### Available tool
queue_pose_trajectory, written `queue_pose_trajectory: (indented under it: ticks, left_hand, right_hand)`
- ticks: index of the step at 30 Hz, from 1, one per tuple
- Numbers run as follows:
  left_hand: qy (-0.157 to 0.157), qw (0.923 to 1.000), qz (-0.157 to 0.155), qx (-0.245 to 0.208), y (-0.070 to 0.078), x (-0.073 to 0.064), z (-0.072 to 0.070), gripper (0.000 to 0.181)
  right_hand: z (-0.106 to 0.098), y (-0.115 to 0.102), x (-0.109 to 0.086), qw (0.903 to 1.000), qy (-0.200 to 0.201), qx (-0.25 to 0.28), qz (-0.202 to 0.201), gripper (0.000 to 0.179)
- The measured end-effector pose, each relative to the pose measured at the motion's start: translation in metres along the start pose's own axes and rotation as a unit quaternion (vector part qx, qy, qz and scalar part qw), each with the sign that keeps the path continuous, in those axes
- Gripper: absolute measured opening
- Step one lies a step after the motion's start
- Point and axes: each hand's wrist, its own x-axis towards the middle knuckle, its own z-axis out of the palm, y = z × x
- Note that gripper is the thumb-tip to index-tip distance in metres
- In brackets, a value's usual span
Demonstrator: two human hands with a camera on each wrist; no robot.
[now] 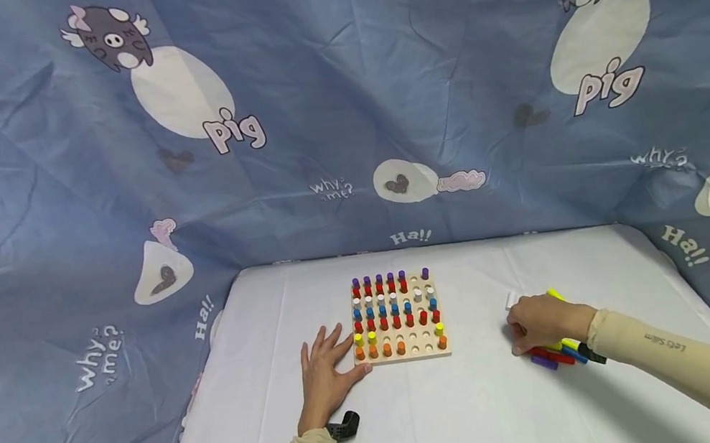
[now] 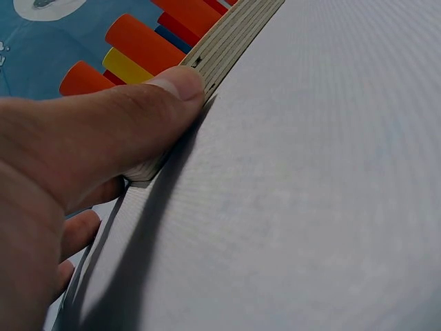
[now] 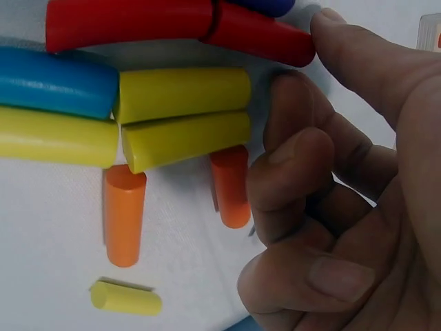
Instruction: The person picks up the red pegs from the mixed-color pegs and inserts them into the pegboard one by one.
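Note:
A wooden pegboard (image 1: 413, 338) on the white table holds rows of purple, red, white, blue, yellow and orange pegs, with some bare holes toward its right side. My left hand (image 1: 324, 378) rests at the board's front left corner, fingers spread, thumb pressing the front edge (image 2: 238, 41). Over a pile of loose pegs at the right is my right hand (image 1: 543, 318). In the right wrist view its thumb tip meets the end of a red peg (image 3: 265, 33), while the other fingers curl beside two yellow pegs (image 3: 185, 95) with nothing in them.
Around the right hand lie a white peg (image 1: 511, 299), a purple peg (image 1: 544, 362), a blue peg (image 3: 55, 83) and two orange pegs (image 3: 125, 217). A small yellow peg (image 3: 127, 298) lies apart. Blue printed cloth (image 1: 317, 110) hangs behind the table.

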Motion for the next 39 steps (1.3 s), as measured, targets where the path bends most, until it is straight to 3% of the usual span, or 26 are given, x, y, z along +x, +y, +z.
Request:
queue_pose_trajectory:
  ticks: [20, 29, 34, 39]
  left_hand:
    - [-0.001, 1.0, 0.002, 0.007, -0.003, 0.001, 0.002, 0.072]
    - [0.0, 1.0, 0.002, 0.001, -0.003, 0.001, 0.002, 0.072]
    - [0.001, 1.0, 0.004, -0.001, -0.005, 0.002, 0.002, 0.072]
    - [0.003, 0.9999, 0.009, -0.005, -0.004, 0.002, 0.002, 0.072]
  right_hand:
    - [-0.001, -0.004, 0.0, 0.9998, 0.002, 0.017, -0.005, 0.028]
    - [-0.021, -0.001, 0.015, 0.9926, 0.074, 0.014, -0.095, 0.021]
    - [-0.032, -0.006, 0.025, 0.99, 0.097, 0.016, -0.101, 0.021]
    - [-0.045, -0.014, 0.035, 0.9911, 0.105, 0.011, -0.081, 0.014]
